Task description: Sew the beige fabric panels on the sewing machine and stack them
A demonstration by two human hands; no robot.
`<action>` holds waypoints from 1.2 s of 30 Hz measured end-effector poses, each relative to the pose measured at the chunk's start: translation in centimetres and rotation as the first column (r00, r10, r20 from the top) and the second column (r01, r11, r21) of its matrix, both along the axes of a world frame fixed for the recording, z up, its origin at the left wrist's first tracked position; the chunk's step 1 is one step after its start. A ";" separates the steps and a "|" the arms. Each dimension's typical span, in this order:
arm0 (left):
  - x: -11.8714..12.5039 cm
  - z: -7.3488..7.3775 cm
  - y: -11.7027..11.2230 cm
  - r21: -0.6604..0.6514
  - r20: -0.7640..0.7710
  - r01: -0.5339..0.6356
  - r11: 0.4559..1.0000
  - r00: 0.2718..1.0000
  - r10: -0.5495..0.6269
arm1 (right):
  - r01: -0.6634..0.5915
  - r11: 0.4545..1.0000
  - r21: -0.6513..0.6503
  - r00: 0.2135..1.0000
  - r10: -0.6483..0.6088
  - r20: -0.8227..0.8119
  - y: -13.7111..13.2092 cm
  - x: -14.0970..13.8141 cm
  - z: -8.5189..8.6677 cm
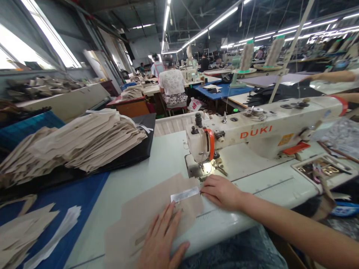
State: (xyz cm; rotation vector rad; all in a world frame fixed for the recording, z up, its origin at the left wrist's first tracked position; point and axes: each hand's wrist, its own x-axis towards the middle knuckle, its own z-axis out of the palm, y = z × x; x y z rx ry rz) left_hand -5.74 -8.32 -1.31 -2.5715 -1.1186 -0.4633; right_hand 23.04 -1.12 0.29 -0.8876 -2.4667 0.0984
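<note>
The left hand [162, 241] lies flat, fingers spread, on the beige fabric piece [134, 216], the white strip [185, 194] at its 12 o'clock. The right hand [221, 192], fingers drawn narrow, touches the strip's end from 3 o'clock; whether it pinches, I cannot tell.

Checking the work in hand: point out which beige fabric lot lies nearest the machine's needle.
The single flat piece under the left hand, reaching the sewing machine. The tall stack and the lower-left pile lie farther left, untouched.
</note>
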 end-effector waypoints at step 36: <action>9.5 -0.8 12.8 -0.121 0.132 0.184 0.975 0.977 -0.168 | 0.176 0.984 0.038 0.971 -0.180 0.155 4.1 1.7 -0.3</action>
